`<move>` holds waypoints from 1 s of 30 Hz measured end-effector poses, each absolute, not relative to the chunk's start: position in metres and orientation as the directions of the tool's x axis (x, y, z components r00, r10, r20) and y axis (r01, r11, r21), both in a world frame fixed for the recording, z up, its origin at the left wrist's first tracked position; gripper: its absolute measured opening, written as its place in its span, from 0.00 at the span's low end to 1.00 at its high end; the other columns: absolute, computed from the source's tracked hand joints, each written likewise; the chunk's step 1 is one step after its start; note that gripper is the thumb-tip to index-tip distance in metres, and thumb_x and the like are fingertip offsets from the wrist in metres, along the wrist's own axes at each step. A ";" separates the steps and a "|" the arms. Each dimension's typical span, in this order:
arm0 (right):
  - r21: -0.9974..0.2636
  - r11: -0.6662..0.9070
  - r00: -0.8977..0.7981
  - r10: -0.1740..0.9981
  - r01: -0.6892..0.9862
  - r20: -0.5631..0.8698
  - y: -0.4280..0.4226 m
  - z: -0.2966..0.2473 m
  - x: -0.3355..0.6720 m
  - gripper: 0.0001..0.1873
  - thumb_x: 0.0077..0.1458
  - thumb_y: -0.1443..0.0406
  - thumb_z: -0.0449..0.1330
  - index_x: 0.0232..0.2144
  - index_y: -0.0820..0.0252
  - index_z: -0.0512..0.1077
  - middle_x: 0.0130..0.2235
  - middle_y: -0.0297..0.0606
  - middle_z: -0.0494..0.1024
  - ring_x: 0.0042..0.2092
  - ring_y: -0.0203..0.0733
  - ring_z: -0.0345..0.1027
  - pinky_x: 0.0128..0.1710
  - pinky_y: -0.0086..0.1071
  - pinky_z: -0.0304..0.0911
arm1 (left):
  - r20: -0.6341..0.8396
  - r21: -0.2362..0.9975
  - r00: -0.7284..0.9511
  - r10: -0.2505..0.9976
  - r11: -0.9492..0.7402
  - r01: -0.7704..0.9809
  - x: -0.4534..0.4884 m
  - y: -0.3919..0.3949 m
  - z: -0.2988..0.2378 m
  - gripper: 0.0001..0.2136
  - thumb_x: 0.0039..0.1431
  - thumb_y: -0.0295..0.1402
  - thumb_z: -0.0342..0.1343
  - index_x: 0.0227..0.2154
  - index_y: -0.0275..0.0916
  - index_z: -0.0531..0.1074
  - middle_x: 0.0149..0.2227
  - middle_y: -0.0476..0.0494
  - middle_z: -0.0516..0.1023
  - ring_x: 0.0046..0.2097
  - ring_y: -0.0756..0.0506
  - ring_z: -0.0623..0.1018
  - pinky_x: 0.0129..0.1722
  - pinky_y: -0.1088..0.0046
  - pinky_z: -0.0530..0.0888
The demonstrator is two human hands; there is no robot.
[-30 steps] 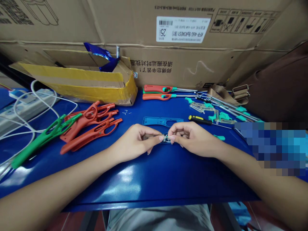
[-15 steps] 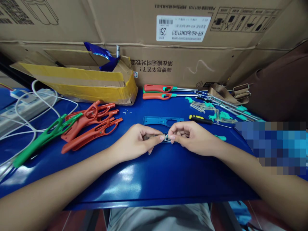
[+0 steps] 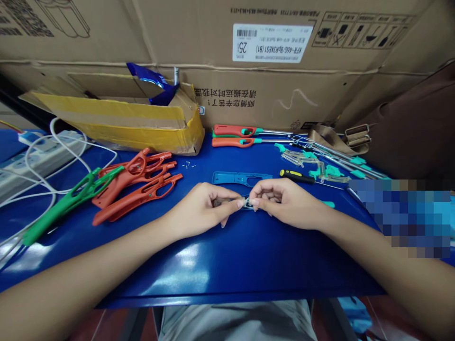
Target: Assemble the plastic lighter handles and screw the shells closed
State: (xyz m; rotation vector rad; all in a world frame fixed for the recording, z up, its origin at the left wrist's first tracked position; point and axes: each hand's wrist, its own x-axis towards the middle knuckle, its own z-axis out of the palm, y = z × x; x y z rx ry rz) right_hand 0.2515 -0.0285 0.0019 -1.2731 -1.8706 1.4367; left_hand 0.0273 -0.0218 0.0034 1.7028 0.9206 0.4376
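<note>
Above the middle of the blue table, my left hand (image 3: 209, 208) is closed, thumb and fingers pinching a small pale, partly clear part (image 3: 246, 203). My right hand (image 3: 284, 201) is closed too, its thumb and fingertips gripping the same spot from the other side. The fingers hide most of the part, so its exact kind does not show. Just beyond the hands lies a blue lighter shell half (image 3: 229, 178), hollow side up. A screwdriver (image 3: 296, 176) with a black and yellow handle rests beyond my right hand. Partly behind that hand is a teal piece (image 3: 329, 204).
Orange shells (image 3: 137, 199) and a green shell (image 3: 60, 208) lie left, near white cables and a power strip (image 3: 53, 154). Two orange lighters (image 3: 234, 141), metal rods and clear tanks with teal pieces (image 3: 309, 158) are at the back. A taped cardboard box (image 3: 142, 130) stands back left.
The camera view has shifted very slightly. Both hands keep their pinch at the same spot, with only tiny finger movement.
</note>
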 end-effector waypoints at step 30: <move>-0.912 0.036 -0.435 0.886 0.408 -0.159 -0.028 0.004 0.254 0.09 0.55 0.62 0.63 0.30 0.63 0.78 0.25 0.33 0.75 0.24 0.30 0.58 0.23 0.26 0.52 | -0.209 0.958 0.631 0.747 0.026 0.287 0.033 -0.026 0.005 0.16 0.67 0.40 0.55 0.41 0.33 0.82 0.21 0.54 0.69 0.21 0.55 0.57 0.19 0.78 0.52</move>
